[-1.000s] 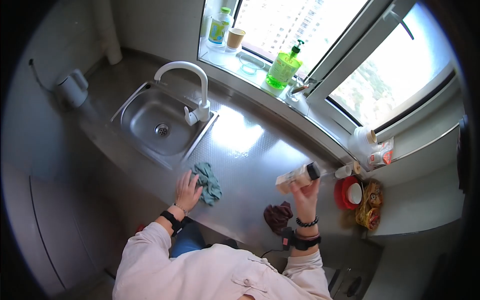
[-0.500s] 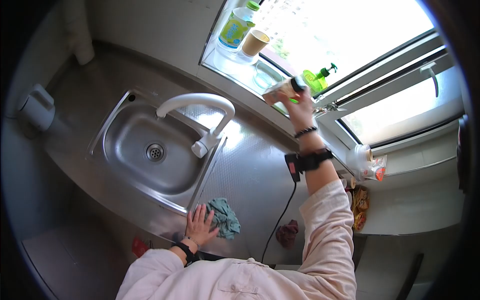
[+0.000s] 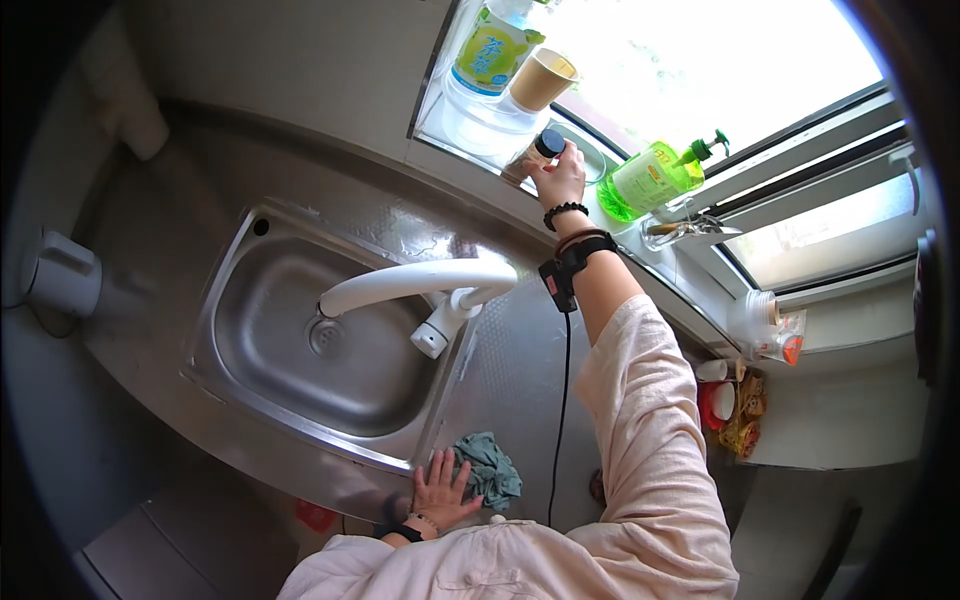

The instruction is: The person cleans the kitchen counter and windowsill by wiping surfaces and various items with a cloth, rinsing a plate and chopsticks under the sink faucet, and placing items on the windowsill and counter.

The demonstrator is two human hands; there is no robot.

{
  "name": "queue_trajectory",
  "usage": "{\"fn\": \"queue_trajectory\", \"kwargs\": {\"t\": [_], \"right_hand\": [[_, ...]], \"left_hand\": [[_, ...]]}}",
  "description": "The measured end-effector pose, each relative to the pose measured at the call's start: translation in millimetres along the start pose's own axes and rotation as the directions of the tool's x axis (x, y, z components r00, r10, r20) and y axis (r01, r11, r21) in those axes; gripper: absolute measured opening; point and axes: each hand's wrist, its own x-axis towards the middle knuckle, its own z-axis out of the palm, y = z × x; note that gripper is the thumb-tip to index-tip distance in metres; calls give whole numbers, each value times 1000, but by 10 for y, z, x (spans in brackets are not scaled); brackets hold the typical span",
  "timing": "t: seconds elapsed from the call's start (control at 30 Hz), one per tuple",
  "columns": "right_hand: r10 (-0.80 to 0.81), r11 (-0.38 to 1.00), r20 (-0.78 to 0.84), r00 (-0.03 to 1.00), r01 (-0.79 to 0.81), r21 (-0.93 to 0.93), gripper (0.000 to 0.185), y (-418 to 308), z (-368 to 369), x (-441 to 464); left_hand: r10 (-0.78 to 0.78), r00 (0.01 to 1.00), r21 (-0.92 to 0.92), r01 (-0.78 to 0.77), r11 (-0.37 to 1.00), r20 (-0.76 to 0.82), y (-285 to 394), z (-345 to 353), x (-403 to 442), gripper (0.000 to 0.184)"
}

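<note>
My right hand is closed around a small clear jar with a black lid, over the windowsill. What is inside the jar cannot be made out. Just behind it on the sill is a clear glass dish, partly hidden by the hand. A green pump bottle stands to the right of my wrist. My left hand lies flat with fingers spread on the counter's front edge, its fingertips beside a crumpled green cloth.
A steel sink with a white faucet fills the left. On the sill are a labelled bottle, a paper cup and some cutlery. A white kettle-like appliance stands far left; stacked cups are at right.
My right hand has moved left along the sill with the jar, away from the front of the green pump bottle. The left hand stays flat by the cloth. The camera view has shifted.
</note>
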Motion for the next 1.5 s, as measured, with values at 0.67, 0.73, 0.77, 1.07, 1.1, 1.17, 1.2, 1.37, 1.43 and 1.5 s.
{"fn": "queue_trajectory", "kwargs": {"t": [0.67, 0.73, 0.77, 1.07, 1.1, 1.17, 1.2, 1.37, 1.43, 1.5], "right_hand": [[-90, 979, -111, 990, 108, 175, 62, -97, -183, -159], [-230, 918, -281, 932, 304, 255, 61, -218, -363, -141], [-272, 895, -334, 903, 365, 258, 61, -284, -461, -91], [-323, 894, -431, 843, 421, 153, 75, -771, -853, 1047], [-278, 923, -346, 896, 348, 161, 67, -808, -830, 1128], [-232, 970, -130, 964, 239, 39, 64, -843, -772, 1219], [-193, 981, -6, 981, 193, -5, 63, -823, -712, 1254], [-231, 956, 97, 968, 244, -164, 54, -726, -465, 1220], [-225, 959, 137, 965, 245, -146, 53, -676, -439, 1273], [-229, 964, 116, 967, 242, -113, 54, -722, -503, 1177]], "left_hand": [[-30, 996, 70, 25, 997, 78, 32, 41, -8, 75], [-33, 995, 68, 26, 997, 95, 31, 9, -1, 75], [-32, 993, 69, 24, 997, 117, 34, -2, 9, 74], [-26, 998, 81, 22, 996, 48, 20, 68, -3, 73], [-3, 1000, 95, 4, 995, -6, 16, 71, 5, 74], [-14, 1000, 108, 13, 994, 8, 29, 71, 15, 74], [-27, 999, 125, 22, 992, 32, 36, 57, 5, 75], [-12, 1000, 117, 16, 993, -29, 28, 91, 0, 74], [-12, 999, 106, 16, 994, -41, 34, 102, -5, 74], [-7, 999, 102, 12, 995, -53, 26, 110, -11, 75]]}}
